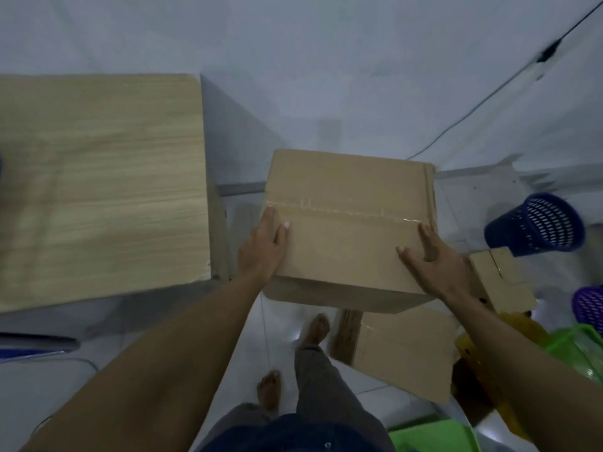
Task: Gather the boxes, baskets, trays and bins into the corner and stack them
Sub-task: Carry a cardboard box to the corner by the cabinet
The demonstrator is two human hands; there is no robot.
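I carry a taped brown cardboard box (350, 207) in front of me, above the floor. My left hand (262, 247) grips its near left corner, thumb on the top face. At the near right corner my right hand (432, 257) holds it the same way, fingers along the side. A second cardboard box (401, 350) lies on the floor below it, and a smaller one (502, 282) lies to the right. A dark blue mesh basket (538, 225) lies on its side at the right. A purple basket (590, 308), a green tray (574, 347) and a yellow bin (473, 353) sit at the lower right.
A light wooden table (98, 190) fills the left. White walls meet in a corner ahead, with a dark cable (489, 93) running down the right wall. My bare feet (315, 327) stand on white floor tiles. Another green tray (430, 438) lies near my feet.
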